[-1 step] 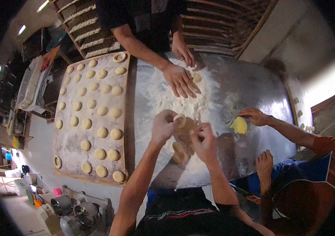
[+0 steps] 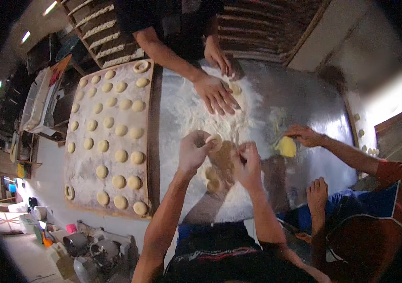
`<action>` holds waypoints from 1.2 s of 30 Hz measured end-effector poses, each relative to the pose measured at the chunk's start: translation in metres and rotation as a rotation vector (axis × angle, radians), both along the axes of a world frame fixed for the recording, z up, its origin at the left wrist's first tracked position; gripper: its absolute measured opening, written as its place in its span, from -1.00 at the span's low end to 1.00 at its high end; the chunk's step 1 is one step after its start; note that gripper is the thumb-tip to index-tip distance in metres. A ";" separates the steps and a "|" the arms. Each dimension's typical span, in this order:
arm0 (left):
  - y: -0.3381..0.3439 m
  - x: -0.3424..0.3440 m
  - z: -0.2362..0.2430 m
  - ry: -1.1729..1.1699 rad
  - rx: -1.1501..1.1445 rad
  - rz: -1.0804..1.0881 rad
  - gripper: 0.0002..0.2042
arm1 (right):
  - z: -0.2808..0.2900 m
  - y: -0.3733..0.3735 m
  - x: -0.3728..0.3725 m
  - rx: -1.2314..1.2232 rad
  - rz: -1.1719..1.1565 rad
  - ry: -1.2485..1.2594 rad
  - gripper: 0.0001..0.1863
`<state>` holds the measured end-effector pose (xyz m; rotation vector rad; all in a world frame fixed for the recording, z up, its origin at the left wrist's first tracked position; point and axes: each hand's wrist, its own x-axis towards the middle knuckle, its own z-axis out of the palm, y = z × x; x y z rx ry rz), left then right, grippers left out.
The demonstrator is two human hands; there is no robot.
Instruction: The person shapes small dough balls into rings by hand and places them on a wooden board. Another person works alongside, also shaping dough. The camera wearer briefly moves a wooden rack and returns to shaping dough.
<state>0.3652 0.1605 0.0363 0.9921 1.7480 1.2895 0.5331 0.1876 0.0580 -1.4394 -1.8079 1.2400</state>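
My left hand is closed around a small pale piece of dough, pinched at the fingertips above the floured table. It looks rounded, perhaps ring-shaped, but blur hides its exact form. Just to its right, my right hand has its fingers drawn together in a pinch; whatever they hold, if anything, cannot be made out. Below and between the hands, dough pieces lie on the table in shadow. White flour is spread over the metal table beyond my hands.
At the left lies a floured board with rows of dough rounds and a few rings. Across the table a co-worker's hand is spread on the flour. Another person's hand at the right touches a yellow lump.
The picture has shifted very slightly. My two hands keep nearly the same pose, the left one still pinching the dough.
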 end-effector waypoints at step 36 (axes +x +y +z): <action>-0.127 -0.018 0.020 0.221 0.643 0.759 -0.51 | 0.033 -0.093 -0.094 -0.335 0.731 0.497 -0.43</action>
